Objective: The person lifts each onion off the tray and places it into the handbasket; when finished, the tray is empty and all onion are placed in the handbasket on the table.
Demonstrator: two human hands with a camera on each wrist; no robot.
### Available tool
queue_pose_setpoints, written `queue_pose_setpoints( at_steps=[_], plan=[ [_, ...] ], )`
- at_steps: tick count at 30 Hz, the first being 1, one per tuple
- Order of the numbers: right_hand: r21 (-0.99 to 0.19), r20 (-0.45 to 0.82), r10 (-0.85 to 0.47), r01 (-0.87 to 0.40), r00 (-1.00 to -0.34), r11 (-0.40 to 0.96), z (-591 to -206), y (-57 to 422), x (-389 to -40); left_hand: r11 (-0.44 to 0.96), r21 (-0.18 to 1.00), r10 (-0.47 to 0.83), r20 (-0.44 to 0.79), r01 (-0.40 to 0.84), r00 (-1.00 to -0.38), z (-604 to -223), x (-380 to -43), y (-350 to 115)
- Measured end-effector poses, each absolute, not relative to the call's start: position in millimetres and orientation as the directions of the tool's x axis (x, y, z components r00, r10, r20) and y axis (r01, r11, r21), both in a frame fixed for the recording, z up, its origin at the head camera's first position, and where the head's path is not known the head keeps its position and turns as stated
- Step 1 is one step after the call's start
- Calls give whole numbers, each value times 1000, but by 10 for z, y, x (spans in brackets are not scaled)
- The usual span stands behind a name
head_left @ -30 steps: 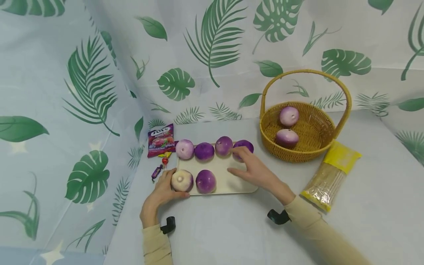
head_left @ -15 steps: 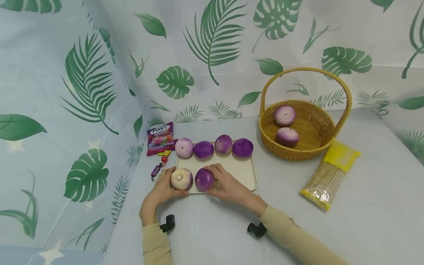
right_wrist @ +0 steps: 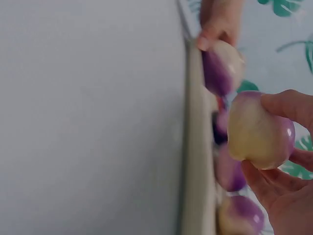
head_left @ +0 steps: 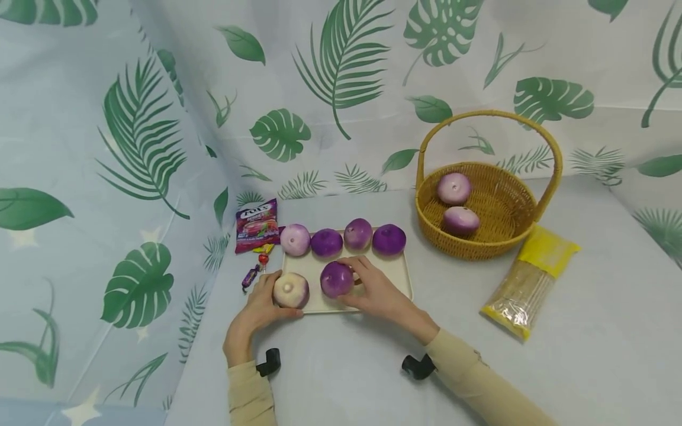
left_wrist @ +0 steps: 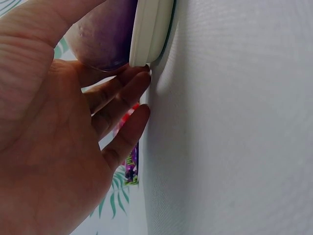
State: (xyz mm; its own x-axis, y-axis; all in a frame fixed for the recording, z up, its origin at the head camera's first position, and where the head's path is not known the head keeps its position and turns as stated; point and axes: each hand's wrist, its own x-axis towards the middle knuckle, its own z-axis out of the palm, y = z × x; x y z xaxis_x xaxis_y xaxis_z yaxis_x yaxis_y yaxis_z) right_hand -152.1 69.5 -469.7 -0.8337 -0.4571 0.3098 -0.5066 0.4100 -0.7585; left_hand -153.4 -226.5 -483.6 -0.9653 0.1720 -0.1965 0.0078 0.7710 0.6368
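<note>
Broad tabletop point(head_left: 341, 378) before tray point(head_left: 327, 310) edge, turnip point(head_left: 337, 280) in right fingers point(right_wrist: 261, 188)

1. The left sleeve point(head_left: 250, 393) is long, plain beige cloth, ringed by crosswise creases, ending at the wrist.
2. The right sleeve point(head_left: 482, 378) matches in colour and shows a small darker patch on its far edge, near the cuff, too small to make out.
3. A black, elbow-shaped device point(head_left: 270, 362) sits at the left wrist, on its right side.
4. A second black device point(head_left: 418, 367), blunt-ended, sits at the right wrist, on its left side.
5. The left hand point(head_left: 262, 305) and right hand point(head_left: 377, 291) are bare.
</note>
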Motion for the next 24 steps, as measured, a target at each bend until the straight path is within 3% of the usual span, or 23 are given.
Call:
queue_pose_setpoints(
  at_steps=[13,24],
  plan=[
    [-776,338,-181,-382,-924,501,-4162,1644,-1862,772,636,174,-206,3,-963,-4838,-1514,-2264],
    [-783,271,20,-209,-962,586,-4097,2357,-2126,764,644,185,-187,22,-965,-4854,-1516,-2281]
  ],
)
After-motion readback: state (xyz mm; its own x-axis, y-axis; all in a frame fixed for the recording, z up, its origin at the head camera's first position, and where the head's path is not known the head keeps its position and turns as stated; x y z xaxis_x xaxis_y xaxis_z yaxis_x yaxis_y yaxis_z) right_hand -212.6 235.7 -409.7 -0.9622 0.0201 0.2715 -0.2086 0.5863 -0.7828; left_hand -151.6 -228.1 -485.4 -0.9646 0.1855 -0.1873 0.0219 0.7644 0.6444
